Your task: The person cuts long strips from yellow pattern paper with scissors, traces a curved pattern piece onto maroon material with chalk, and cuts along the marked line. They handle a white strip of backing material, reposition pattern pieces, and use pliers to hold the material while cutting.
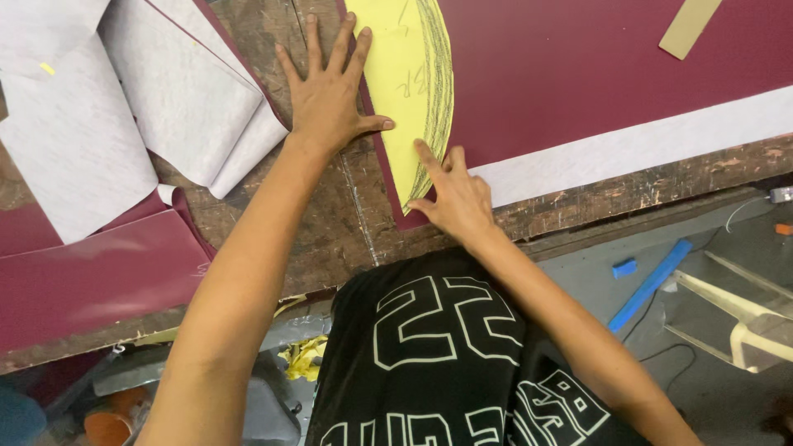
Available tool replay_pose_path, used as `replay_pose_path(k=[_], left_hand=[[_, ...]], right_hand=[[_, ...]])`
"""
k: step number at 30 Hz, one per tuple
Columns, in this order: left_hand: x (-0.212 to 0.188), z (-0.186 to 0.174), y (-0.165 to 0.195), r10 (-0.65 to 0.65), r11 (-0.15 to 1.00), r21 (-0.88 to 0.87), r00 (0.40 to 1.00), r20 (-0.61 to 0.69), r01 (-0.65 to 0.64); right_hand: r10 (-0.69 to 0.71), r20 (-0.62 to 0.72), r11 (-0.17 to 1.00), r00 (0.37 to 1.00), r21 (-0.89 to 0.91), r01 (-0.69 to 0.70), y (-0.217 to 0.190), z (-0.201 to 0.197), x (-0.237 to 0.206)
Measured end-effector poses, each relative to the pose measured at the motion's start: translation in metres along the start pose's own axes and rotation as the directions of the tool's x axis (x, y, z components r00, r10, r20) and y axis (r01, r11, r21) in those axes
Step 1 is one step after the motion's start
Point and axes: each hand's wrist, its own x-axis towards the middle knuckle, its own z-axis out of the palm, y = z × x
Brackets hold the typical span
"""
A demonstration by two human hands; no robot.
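Yellow template [405, 91], curved w/ dark scribbled edge, lies on maroon sheet [595, 66] atop worn wood table [330, 223]. Left hand [330, 95] flat, fingers spread, grasping nothing; palm on table, thumb & index touching template's left edge. Right hand [454, 194] at template's lower tip, index finger stretched along its right edge, other fingers curled loosely, gripping nothing visible. White lining strip [644, 144] borders maroon sheet just right of that hand. Grey-white fabric pieces [124, 107] far left, more maroon material [91, 281] below them. Blue bar [648, 285] on floor, lower right.
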Motion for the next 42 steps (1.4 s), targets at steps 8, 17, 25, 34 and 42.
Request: replay_pose_path(k=[8, 17, 25, 34, 42], left_hand=[[-0.005, -0.005, 0.006, 0.029, 1.000, -0.002, 1.000, 0.009, -0.029], [0.015, -0.030, 0.040, -0.032, 0.998, 0.047, 0.996, 0.081, 0.028], [0.019, -0.035, 0.047, -0.084, 0.990, 0.121, 0.992, 0.092, 0.072], [0.031, -0.043, 0.056, -0.134, 0.972, 0.213, 0.978, 0.159, 0.099], [0.052, -0.039, 0.063, -0.142, 0.959, 0.265, 0.980, 0.137, 0.101]], right_hand=[[-0.053, -0.096, 0.998, 0.994, 0.035, 0.056, 0.009, 0.018, -0.014], [0.015, -0.036, 0.973, 0.999, 0.231, -0.007, 0.013, -0.018, -0.031], [0.125, -0.478, 0.919, 0.869, 0.387, 0.080, 0.070, -0.024, -0.027], [0.495, -0.643, 0.823, 0.584, 0.563, -0.077, 0.238, -0.155, 0.059], [0.597, -0.658, 0.798, 0.459, 0.431, -0.421, 0.415, -0.349, 0.190]])
